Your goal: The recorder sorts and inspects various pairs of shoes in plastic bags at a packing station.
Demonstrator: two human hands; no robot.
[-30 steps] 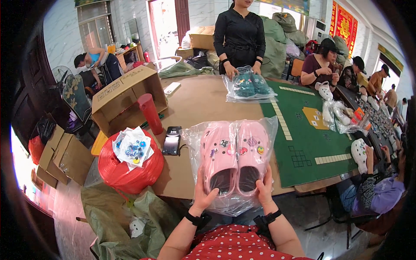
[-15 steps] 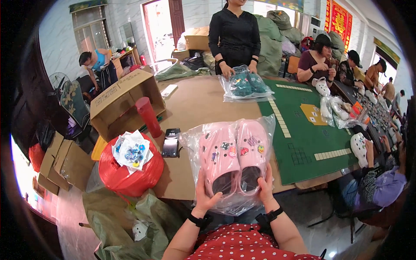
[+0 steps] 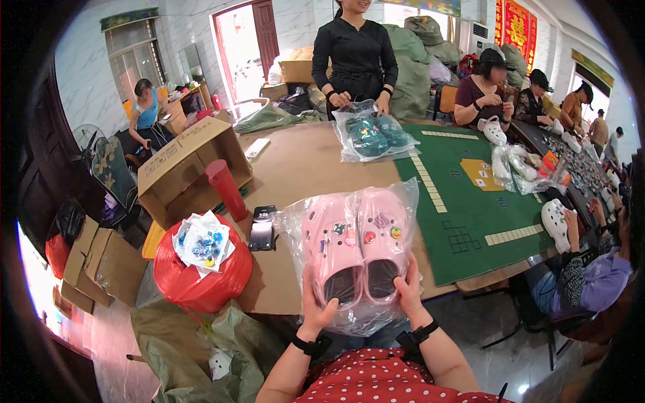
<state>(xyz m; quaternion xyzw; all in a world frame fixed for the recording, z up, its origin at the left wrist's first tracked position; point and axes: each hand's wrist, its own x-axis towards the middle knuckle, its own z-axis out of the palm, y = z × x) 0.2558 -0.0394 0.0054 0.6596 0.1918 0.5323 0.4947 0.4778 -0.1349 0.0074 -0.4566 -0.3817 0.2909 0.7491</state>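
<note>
Pink clogs: a pair of pink clogs (image 3: 356,252) with small coloured charms on the toes, side by side inside a clear plastic bag (image 3: 349,258), held up over the near edge of the table (image 3: 295,168), toes pointing away from the person.
Left hand: the left hand (image 3: 317,310) grips the bag's lower left corner from below, thumb laid over the heel of the left clog, fingers hidden behind the plastic.
Right hand: the right hand (image 3: 408,292) grips the lower right corner, thumb pressed on the heel of the right clog, fingers curled behind the bag.
Position: the clogs sit between and just above both hands; loose plastic hangs down between the wrists.
Wrists: a dark band on each.
Table top: brown cardboard on the left, a green mat (image 3: 470,201) on the right.
Near the bag: a black phone (image 3: 262,232) lies just left of it; beyond that a red cup (image 3: 226,190) and an open cardboard box (image 3: 191,168).
Lower left: a red sack (image 3: 201,275) topped with a small bag of charms (image 3: 201,245).
Far side: a person in black (image 3: 356,57) stands with hands on a bag of teal clogs (image 3: 373,134).
</note>
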